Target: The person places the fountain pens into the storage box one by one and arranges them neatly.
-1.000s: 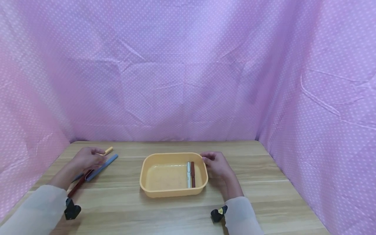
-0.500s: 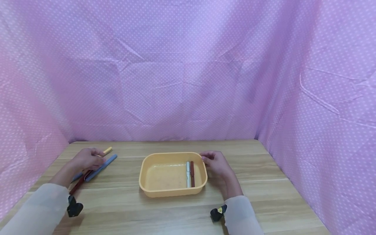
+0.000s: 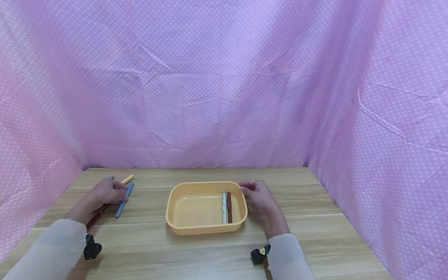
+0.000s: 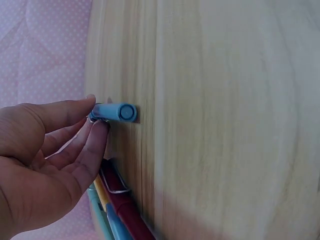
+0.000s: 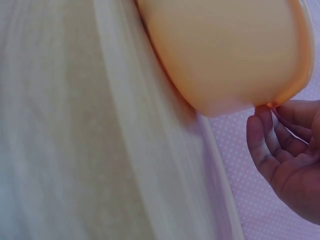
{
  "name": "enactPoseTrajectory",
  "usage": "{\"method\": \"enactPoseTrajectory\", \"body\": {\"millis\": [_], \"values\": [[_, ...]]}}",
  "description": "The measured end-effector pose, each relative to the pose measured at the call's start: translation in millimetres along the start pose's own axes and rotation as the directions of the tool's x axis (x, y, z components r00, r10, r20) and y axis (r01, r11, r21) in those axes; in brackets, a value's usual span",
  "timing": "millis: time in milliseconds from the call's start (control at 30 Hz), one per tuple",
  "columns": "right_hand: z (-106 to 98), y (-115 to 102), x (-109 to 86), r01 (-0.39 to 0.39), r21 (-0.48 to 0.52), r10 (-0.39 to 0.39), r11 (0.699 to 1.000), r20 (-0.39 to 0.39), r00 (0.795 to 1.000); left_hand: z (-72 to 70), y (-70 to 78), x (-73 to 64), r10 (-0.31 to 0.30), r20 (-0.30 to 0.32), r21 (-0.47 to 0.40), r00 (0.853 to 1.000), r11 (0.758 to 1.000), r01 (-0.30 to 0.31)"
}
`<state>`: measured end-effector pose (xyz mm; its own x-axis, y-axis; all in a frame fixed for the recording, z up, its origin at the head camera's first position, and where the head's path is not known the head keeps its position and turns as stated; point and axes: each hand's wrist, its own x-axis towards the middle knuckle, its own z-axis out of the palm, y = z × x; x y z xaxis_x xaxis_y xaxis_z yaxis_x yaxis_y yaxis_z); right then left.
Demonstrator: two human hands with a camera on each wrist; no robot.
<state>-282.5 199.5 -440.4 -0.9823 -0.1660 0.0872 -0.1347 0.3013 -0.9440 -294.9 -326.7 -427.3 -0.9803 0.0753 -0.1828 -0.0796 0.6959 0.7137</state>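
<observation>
My left hand (image 3: 109, 191) pinches a blue pen (image 4: 114, 111) between thumb and fingers at the table's left side. Just beside the hand lie a dark red pen (image 4: 122, 197) with a metal clip, a yellow pen (image 3: 128, 179) and more blue and teal pens, partly hidden by the hand. On the right, my right hand (image 3: 258, 194) holds the rim of the yellow plastic tray (image 3: 190, 230) at its right end. Inside the tray a white pen (image 3: 224, 208) and a brown-red pen (image 3: 229, 207) lie side by side near the right wall.
The tray stands mid-table on the wood-grain tabletop (image 3: 168, 256). A pink dotted cloth (image 3: 217, 97) hangs behind the table and along both sides. A black wrist camera (image 3: 92, 247) sits on the left sleeve, another (image 3: 259, 255) on the right.
The blue pen in my left hand has turned to stand more front to back and come apart from the red pen. The right hand and tray have hardly moved.
</observation>
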Motion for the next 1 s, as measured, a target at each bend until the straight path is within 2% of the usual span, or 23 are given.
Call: {"method": "enactPoseTrajectory", "body": {"millis": [233,500,767,1000], "values": [[0,0,1.7,0.001,0.009,-0.001,1.0,-0.001,1.0,6.1,3.4,5.3,0.001,-0.036,0.036,0.999,0.999,0.0],[1,0,3.8,0.008,0.014,-0.008,1.0,0.005,1.0,10.5,9.0,8.1,0.001,-0.021,0.072,1.0,0.997,0.001],[2,0,4.8,-0.004,-0.015,0.004,1.0,-0.012,1.0,10.9,8.1,13.0,0.013,0.03,0.042,0.999,0.999,-0.014],[4,-3,4.9,-0.001,-0.02,0.0,1.0,-0.006,1.0,12.1,6.5,15.1,0.01,0.032,0.006,0.999,1.0,-0.011]]}}
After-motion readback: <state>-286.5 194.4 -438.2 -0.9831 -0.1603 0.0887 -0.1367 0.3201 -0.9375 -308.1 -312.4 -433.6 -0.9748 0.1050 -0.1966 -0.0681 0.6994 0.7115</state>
